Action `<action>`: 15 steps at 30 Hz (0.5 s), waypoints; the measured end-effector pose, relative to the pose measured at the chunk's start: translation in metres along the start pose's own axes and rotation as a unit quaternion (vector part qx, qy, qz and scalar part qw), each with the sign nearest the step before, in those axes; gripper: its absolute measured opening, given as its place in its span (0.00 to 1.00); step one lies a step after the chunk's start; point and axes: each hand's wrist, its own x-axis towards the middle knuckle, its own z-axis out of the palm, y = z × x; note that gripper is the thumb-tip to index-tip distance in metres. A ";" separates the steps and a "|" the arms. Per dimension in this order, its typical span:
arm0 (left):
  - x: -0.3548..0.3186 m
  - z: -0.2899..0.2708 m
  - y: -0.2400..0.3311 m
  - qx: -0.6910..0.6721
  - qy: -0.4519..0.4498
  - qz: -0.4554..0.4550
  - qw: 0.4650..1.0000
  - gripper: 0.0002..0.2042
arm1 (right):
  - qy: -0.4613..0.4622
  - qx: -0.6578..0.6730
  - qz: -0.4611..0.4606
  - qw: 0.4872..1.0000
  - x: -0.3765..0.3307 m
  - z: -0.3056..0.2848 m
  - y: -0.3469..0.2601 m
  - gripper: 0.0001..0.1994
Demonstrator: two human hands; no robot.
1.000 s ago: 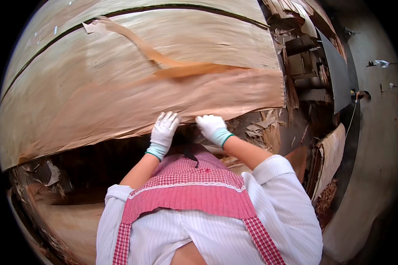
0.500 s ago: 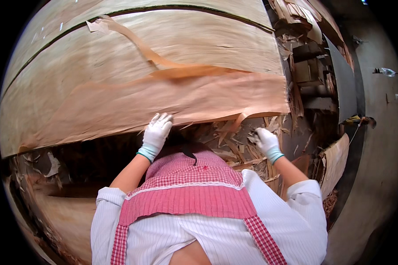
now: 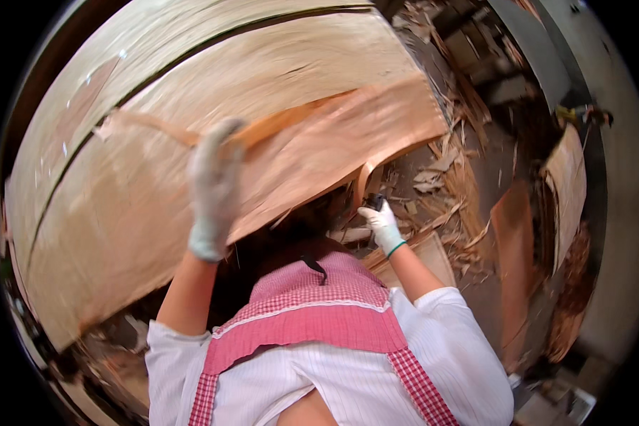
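- Left hand, gloved and blurred, lay on one big veneer sheet, centre-left; grip unclear.
- Right hand gripped one dark tool, centre-right.
- Scraps littered the right.

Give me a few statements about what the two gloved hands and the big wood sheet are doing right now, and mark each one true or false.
1. The left hand is raised up against the large veneer sheet. True.
2. The right hand lies flat on top of the veneer sheet. False: it is lower down, beside the sheet's edge, at a small dark object.
3. Both hands wear light gloves. True.
4. The person wears a plain blue apron. False: the apron is pink and red checked, over a white shirt.
5. Wood scraps litter the floor to the right. True.
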 end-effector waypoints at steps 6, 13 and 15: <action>0.023 0.207 -0.043 0.123 -0.376 0.280 0.875 0.17 | 0.029 0.187 0.063 0.980 0.001 0.065 0.033 0.08; 0.017 0.311 -0.099 0.208 -0.418 0.364 0.806 0.25 | -0.072 0.409 0.091 0.905 -0.025 0.103 0.012 0.08; 0.017 0.311 -0.098 0.224 -0.427 0.372 0.793 0.26 | -0.093 0.433 0.120 0.888 -0.019 0.107 0.019 0.09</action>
